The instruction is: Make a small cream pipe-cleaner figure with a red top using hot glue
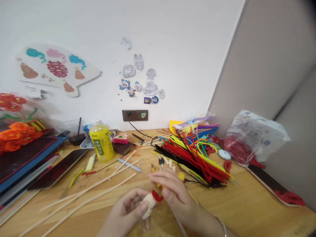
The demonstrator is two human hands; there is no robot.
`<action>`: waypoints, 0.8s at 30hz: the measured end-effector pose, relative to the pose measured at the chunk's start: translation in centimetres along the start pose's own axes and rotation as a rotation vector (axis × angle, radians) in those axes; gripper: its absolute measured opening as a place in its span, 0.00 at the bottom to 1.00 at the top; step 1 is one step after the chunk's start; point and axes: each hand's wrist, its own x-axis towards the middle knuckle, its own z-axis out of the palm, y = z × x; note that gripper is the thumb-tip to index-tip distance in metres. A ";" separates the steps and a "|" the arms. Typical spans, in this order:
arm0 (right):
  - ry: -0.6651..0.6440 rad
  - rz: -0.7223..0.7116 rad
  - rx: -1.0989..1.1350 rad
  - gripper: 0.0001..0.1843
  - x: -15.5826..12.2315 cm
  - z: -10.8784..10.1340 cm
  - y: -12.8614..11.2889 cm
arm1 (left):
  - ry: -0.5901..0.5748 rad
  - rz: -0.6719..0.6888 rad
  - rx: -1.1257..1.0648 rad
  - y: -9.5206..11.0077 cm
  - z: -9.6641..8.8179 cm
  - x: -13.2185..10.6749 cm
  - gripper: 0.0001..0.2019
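Observation:
My left hand [128, 210] is closed around a small fuzzy cream figure [148, 204], low in the middle of the view. A red fuzzy piece [156, 196] tops the figure on its right side. My right hand [179, 194] meets that red piece with its thumb, the fingers stretched above; the contact itself is partly hidden. Behind the right hand lies a yellow tool with a pointed tip [153, 168], mostly covered, which looks like a glue gun. A key [161, 162] and several short pale pegs [170, 163] lie just beyond my fingers.
A pile of coloured pipe cleaners [195, 158] covers the table's right back. Long pale strips [93, 194] cross the left side, near a yellow drink bottle [102, 141] and a dark tablet [59, 168]. A plastic bag [251, 138] stands far right; a black cable [138, 131] runs from the wall socket.

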 end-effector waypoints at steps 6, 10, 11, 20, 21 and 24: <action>-0.177 0.000 -0.107 0.31 -0.2 0.3 -0.6 | 0.014 -0.004 0.110 0.5 0.6 -0.2 0.17; -0.232 0.061 -0.045 0.35 -0.1 0.6 -1.2 | 0.033 -0.032 0.178 -0.1 1.2 -0.2 0.18; -0.245 0.070 -0.028 0.36 -0.1 0.7 -1.3 | 0.032 -0.035 0.189 -0.3 1.4 -0.3 0.19; -0.246 0.159 0.058 0.38 -0.6 1.7 -1.6 | 0.019 -0.059 0.248 -1.5 1.6 -0.6 0.20; -0.250 0.158 0.058 0.37 -0.7 1.7 -1.5 | 0.020 -0.048 0.248 -1.7 1.5 -0.6 0.19; -0.252 0.145 0.054 0.36 -0.7 1.6 -1.3 | 0.021 -0.026 0.234 -2.1 1.2 -0.6 0.17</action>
